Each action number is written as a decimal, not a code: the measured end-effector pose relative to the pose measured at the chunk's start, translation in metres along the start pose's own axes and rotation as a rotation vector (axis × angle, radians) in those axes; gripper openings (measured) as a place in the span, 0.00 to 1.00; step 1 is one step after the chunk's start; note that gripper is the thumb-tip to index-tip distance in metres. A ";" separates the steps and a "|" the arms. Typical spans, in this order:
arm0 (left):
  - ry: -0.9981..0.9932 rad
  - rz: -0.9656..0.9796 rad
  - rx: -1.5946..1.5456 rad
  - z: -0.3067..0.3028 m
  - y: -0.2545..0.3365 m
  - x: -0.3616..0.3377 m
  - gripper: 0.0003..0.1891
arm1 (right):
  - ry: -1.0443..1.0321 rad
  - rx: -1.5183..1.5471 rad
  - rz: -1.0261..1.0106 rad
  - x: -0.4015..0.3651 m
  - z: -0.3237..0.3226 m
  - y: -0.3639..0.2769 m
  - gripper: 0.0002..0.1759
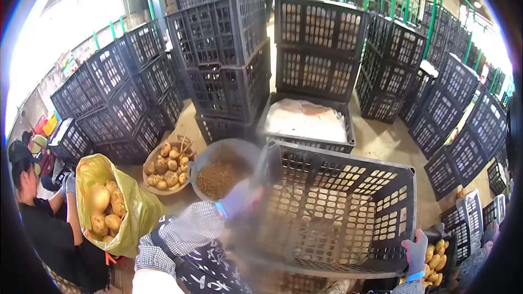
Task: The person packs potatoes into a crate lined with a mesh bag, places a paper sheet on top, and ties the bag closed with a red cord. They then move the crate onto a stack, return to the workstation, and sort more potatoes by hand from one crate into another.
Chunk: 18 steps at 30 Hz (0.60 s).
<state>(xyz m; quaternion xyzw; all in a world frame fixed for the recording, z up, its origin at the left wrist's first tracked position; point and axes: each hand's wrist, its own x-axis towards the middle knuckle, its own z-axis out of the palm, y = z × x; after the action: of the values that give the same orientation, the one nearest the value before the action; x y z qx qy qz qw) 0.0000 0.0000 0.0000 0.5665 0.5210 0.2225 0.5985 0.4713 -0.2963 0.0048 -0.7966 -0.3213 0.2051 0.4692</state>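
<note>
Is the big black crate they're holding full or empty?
Empty: the crate shows its bare mesh floor and walls, with nothing lying inside.

Left of the held crate [327, 228] sit a basin [223, 149], potato-filled bowl [163, 191] and potato-filled sack [143, 204]; behind it, stacked crates [318, 48].

Left hand [242, 198]: blurred, outline indistinct. Held black crate [316, 239]: left side smeared. Right sleeve [409, 288]: cropped by frame's bottom edge.

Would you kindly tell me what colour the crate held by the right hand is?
The crate is black, best seen in the head view.
</note>
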 end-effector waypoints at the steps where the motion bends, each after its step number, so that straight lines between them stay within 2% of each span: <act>1: 0.019 -0.006 -0.001 0.000 0.009 -0.009 0.14 | 0.011 -0.011 0.008 -0.007 0.000 -0.005 0.15; 2: 0.038 -0.013 -0.003 -0.001 0.010 -0.016 0.14 | 0.021 -0.023 0.017 -0.014 -0.001 -0.009 0.15; 3: 0.038 -0.171 0.000 0.007 -0.022 0.001 0.13 | -0.057 -0.037 0.140 -0.003 0.013 0.013 0.16; 5: 0.081 -0.171 0.006 0.002 -0.026 0.034 0.13 | -0.054 0.058 0.138 0.021 0.035 0.025 0.17; 6: 0.058 -0.128 -0.004 0.017 -0.032 0.062 0.13 | -0.034 0.111 0.146 0.046 0.026 0.018 0.14; 8: 0.003 -0.105 0.012 0.033 -0.065 0.097 0.14 | -0.053 0.083 0.155 0.062 0.014 -0.005 0.20; 9: -0.040 -0.163 0.051 0.032 -0.070 0.104 0.15 | -0.071 0.081 0.185 0.064 0.018 -0.006 0.24; 10: -0.088 -0.211 0.077 0.038 -0.072 0.113 0.16 | -0.198 -0.003 0.204 0.071 -0.007 0.031 0.45; 13: -0.245 -0.286 0.158 0.059 -0.068 0.137 0.18 | 0.015 -0.040 0.165 0.067 0.002 -0.016 0.44; 14: -0.225 -0.163 0.115 0.070 -0.055 0.135 0.19 | 0.074 -0.021 0.094 0.071 0.020 -0.046 0.41; 15: -0.200 -0.027 0.076 0.079 -0.033 0.137 0.19 | 0.041 -0.061 0.032 0.076 0.013 -0.017 0.31; 16: -0.130 0.121 0.161 0.097 0.006 0.134 0.23 | 0.044 -0.190 0.002 0.079 0.015 -0.034 0.20; 17: -0.045 0.262 0.256 0.115 0.045 0.131 0.28 | 0.135 0.102 0.041 0.078 0.039 -0.092 0.14; 18: -0.118 0.255 0.298 0.134 0.078 0.122 0.30 | 0.085 0.206 0.114 0.073 0.044 -0.093 0.12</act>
<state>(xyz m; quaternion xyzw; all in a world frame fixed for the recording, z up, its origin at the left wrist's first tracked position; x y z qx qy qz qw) 0.1862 0.0647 0.0007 0.7222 0.4361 0.1835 0.5045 0.4661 -0.1847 0.0638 -0.7692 -0.2326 0.2294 0.5491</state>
